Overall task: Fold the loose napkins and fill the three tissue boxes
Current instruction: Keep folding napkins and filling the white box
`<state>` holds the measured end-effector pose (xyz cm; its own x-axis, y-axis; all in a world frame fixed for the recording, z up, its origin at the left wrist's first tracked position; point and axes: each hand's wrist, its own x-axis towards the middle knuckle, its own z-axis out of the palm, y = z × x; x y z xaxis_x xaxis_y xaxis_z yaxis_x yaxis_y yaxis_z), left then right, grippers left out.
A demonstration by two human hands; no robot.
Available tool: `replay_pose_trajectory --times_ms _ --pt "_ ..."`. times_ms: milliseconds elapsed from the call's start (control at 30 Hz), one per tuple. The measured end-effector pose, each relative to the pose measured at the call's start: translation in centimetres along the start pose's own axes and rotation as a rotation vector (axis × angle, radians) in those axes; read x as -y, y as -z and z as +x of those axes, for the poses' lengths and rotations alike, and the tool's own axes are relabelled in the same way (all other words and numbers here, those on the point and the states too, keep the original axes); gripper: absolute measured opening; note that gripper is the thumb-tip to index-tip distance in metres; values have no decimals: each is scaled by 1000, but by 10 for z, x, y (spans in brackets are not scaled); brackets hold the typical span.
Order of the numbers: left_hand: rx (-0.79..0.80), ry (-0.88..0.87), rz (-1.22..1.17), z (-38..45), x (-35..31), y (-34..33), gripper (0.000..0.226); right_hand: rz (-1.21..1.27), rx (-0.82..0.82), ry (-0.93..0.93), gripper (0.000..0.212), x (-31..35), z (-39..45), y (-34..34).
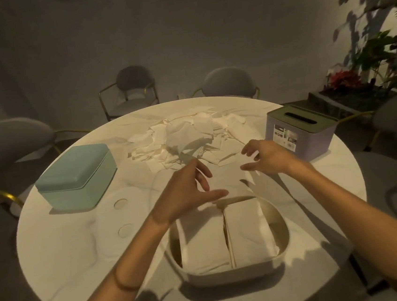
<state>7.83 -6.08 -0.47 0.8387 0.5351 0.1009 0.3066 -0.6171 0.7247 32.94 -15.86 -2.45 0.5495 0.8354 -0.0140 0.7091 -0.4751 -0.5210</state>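
Just below my hands the open white box (231, 273) is already holding two folded stacks. My left hand (187, 193) and right hand (268, 157) are hovering half open and holding nothing; I judge I am reaching for the loose napkins (186, 139) beyond them. The teal box (78, 177) is standing far left and the purple box (298, 132) just right on the round marble table (68, 249), with chairs (134, 88) behind.

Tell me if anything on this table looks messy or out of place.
The loose napkins lie in a jumbled heap at the table's far middle, some crumpled, unfolded. The open white box near you holds two neat stacks. Nothing looks spilled or damaged.
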Motion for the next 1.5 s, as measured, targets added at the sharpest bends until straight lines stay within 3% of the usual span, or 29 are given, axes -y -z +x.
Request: replay_pose_trajectory --times_ms 133,233,433,533,733,933,1033,1200,1300,1333,1400,1500 --pt "-93 74 -118 36 26 3 41 14 7 -12 82 -5 29 -23" --pt "-190 104 -253 59 50 -8 29 -27 -42 31 92 -8 46 -48" --pt "-391 156 -418 95 83 -36 8 -86 -230 100 73 -3 73 -73" --pt "-484 160 -506 102 85 -43 9 -15 -360 142 49 -9 83 -82" --pt "-498 147 -468 112 93 -48 9 7 -477 183 21 -15 91 -86" --pt "-503 140 -453 114 97 -46 11 100 -576 263 18 -13 84 -64" --pt "-503 134 -489 114 97 -44 10 262 -612 207 26 -6 67 -46" --pt "-491 118 -562 112 97 -41 15 590 -556 160 21 9 45 -29" --pt "-444 173 -714 113 91 -38 27 728 -382 128 6 12 44 -23" --pt "-418 190 -766 112 88 -37 36 759 -312 111 9 13 44 -22" --pt "-353 216 -854 112 83 -36 54 758 -229 74 37 13 46 -23" --pt "-259 178 -842 107 81 -35 58 680 -173 53 56 12 48 -28"
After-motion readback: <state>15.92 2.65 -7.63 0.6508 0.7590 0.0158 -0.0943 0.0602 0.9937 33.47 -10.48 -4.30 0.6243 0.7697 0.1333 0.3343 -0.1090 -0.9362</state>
